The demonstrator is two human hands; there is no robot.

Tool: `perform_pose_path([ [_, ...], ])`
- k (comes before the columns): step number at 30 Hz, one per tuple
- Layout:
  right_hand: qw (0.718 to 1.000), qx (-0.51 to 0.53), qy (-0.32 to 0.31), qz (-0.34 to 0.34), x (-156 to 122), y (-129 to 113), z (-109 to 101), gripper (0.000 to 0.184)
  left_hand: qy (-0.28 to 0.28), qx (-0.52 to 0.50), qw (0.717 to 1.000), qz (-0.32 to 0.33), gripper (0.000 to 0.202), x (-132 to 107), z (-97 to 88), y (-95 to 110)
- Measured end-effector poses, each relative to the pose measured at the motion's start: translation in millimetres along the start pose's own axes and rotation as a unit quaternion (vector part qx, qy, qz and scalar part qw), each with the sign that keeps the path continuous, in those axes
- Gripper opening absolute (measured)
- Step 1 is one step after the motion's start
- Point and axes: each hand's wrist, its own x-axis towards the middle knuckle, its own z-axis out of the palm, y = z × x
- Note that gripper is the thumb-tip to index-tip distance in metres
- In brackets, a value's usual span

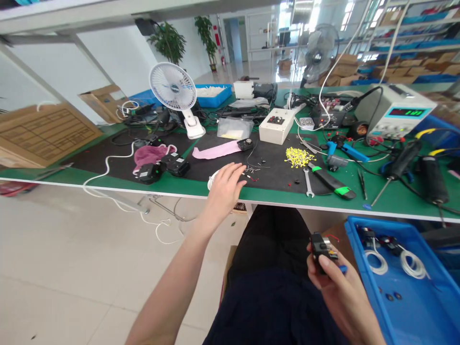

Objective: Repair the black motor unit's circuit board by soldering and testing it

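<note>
Just left of the blue tray [413, 306], the right hand [336, 278] grips a small black device [316, 245] with a red wire. Farther left of the tray, above the counter [268, 196], the left hand [225, 184] is open, fingers loosely extended, partly hiding a white cable [211, 180]. Inside the tray lie two cabled parts [390, 244]; beyond its left corner rests a spanner [308, 182].

We count 2 bare hands [225, 184], 1 compact black device with a silver cylinder [318, 245], 2 coils of white cable [404, 268] inside the blue plastic tray [413, 311], 2 potted green plants [167, 43], 1 round white desk fan [176, 88], 1 silver open-ended wrench [308, 182], 1 cream box with black switches [275, 129] and 2 black cylindrical power drivers [433, 179]; the small yellow-headed pieces [299, 157] are too many for us to number.
</note>
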Motion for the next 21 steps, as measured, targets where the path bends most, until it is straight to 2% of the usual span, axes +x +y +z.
perform_pose_path([
  [3,1.000,0.025,0.008,0.005,-1,-1,-5,0.032,-0.059,0.050,0.996,0.047,0.017,26,1.3,-22],
  [6,0.999,0.040,0.007,0.008,-4,-2,-11,0.031,-0.056,0.084,0.993,0.059,0.022,23,-6.9,-16],
  [8,0.998,0.056,-0.007,0.009,-7,-4,-11,0.031,-0.030,0.094,0.993,0.058,0.028,7,-18.4,2],
  [12,0.992,0.125,-0.027,0.015,-12,-13,2,0.038,-0.012,0.058,0.997,0.058,0.022,-40,-37.7,56],
  [14,0.988,0.151,-0.037,0.026,-16,-15,12,0.041,-0.054,-0.020,0.998,0.031,0.021,-63,-36.8,80],
  [16,0.985,0.158,-0.053,0.037,-18,-17,20,0.043,-0.097,-0.083,0.992,-0.006,0.020,-81,-28.7,94],
  [18,0.990,0.119,-0.066,0.031,-17,-18,23,0.044,-0.109,-0.131,0.983,-0.065,0.018,-92,-17.4,97],
  [19,0.996,0.064,-0.063,0.009,-14,-20,23,0.042,-0.100,-0.153,0.978,-0.098,0.018,-95,-12.1,96],
  [20,0.998,-0.027,-0.046,-0.034,-7,-24,21,0.040,-0.088,-0.174,0.972,-0.134,0.019,-97,-7.7,94],
  [21,0.986,-0.141,-0.015,-0.090,2,-29,18,0.040,-0.075,-0.195,0.964,-0.166,0.020,-97,-4.2,91],
])
